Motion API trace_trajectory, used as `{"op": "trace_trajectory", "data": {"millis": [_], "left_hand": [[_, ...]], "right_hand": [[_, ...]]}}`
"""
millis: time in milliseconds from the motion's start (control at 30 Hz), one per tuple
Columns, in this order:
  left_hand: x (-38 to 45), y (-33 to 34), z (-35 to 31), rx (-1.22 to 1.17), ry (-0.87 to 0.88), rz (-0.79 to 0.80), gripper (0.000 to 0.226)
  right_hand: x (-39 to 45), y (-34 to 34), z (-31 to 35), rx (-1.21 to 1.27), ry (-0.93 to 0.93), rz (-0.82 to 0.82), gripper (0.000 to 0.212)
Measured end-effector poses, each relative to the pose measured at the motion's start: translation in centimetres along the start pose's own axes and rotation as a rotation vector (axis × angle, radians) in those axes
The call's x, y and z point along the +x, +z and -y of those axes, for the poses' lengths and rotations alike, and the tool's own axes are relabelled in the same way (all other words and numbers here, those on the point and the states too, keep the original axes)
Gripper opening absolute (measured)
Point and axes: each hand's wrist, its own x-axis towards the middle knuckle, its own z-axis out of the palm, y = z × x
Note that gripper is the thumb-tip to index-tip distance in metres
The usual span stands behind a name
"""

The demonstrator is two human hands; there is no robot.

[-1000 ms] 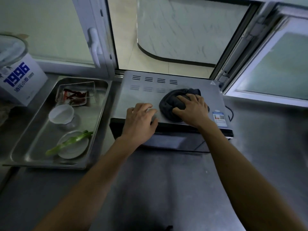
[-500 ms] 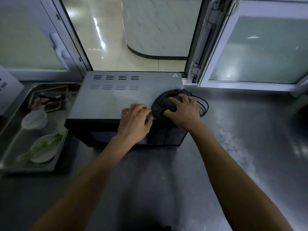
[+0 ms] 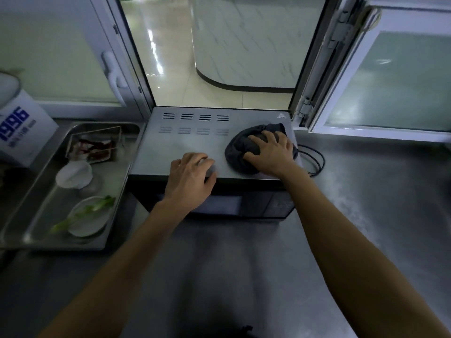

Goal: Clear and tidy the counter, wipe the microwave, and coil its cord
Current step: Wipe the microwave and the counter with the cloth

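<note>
The grey metal box-shaped microwave (image 3: 195, 147) sits on the steel surface (image 3: 366, 215). Right hand (image 3: 271, 154) fingers (image 3: 258, 139) press the bunched dark cloth (image 3: 238, 152) flat; left hand (image 3: 189, 176) braces, fingers curled, grasping nothing. Wipe in overlapping strokes, clear of the loose black cord (image 3: 314, 159).

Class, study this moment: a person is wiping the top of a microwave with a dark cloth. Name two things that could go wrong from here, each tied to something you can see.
1. The right hand presses the dark cloth near the right edge of the microwave; a wider stroke might knock the loose cord lying beside it on the counter.
2. The left hand braces at the front edge; if it slips, the microwave could shift toward the steel tray of dishes alongside.
</note>
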Motion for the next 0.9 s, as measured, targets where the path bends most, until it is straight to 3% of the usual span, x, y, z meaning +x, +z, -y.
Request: {"op": "trace_trajectory", "data": {"millis": [233,433,800,900], "left_hand": [[-2.1,-2.5,8.9,-0.062,-0.060,-0.104,0.041],[-4.5,-3.7,15.1,-0.079,-0.111,-0.083,0.037],[-5.7,-5.6,19.0,-0.228,-0.048,0.043,0.068],[-5.6,-5.5,18.7,-0.259,-0.013,0.044,0.065]], "right_hand": [[2.0,1.8,8.6,-0.006,-0.080,0.019,0.067],[2.7,3.7,15.4,0.007,-0.119,0.040,0.082],[0.6,6.4,22.8,0.011,-0.136,-0.028,0.077],[-1.6,6.8,22.2,0.038,-0.122,-0.087,0.075]]}}
